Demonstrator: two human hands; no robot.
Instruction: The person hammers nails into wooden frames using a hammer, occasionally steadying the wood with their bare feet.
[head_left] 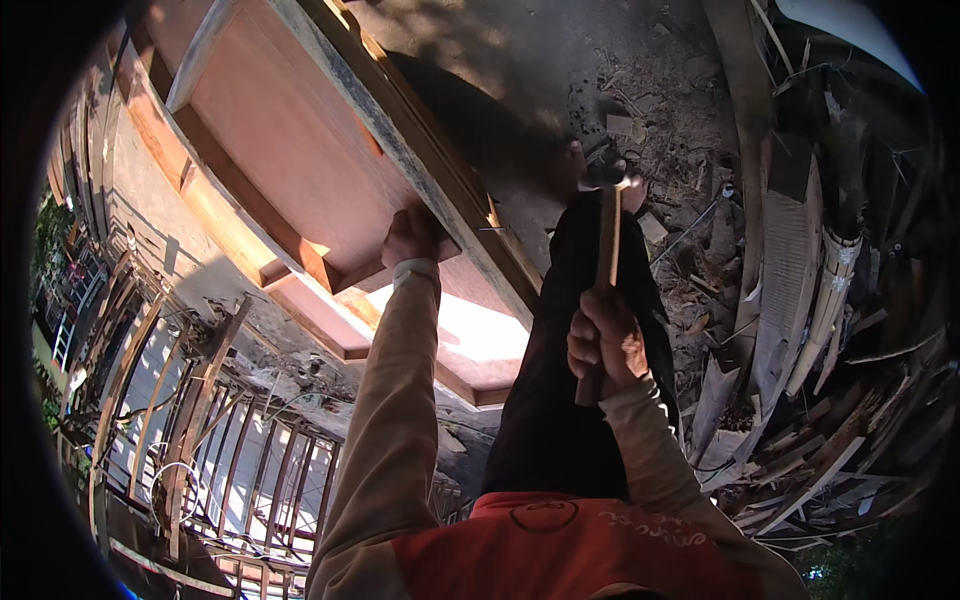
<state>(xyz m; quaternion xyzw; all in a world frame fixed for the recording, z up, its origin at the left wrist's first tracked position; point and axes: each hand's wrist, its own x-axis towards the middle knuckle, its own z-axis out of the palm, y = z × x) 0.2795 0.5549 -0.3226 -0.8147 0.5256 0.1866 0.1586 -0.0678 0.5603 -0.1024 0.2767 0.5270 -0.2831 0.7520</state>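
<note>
My right hand (pixel 608 338) is wrapped round the lower part of a hammer's wooden handle (pixel 609 240). The hammer stands up away from me, its metal head (pixel 604 176) at the far end, beside my feet. My left hand (pixel 410 236) reaches inside a large wooden panel frame (pixel 400 150) and is closed on a short crosspiece (pixel 447 247) against the frame's right-hand rail. Its fingertips are partly in shadow. A thin nail (pixel 493 229) sticks out of the outer side of that rail, between my two hands. Reddish flat board (pixel 300 130) backs the frame.
Scrap wood and bark (pixel 830 400) pile up along the right. Wood chips litter the ground (pixel 650 90) ahead. At lower left stands a slatted wooden structure (pixel 260 460) with loose cable. My dark-trousered leg (pixel 560 380) is next to the frame's near corner.
</note>
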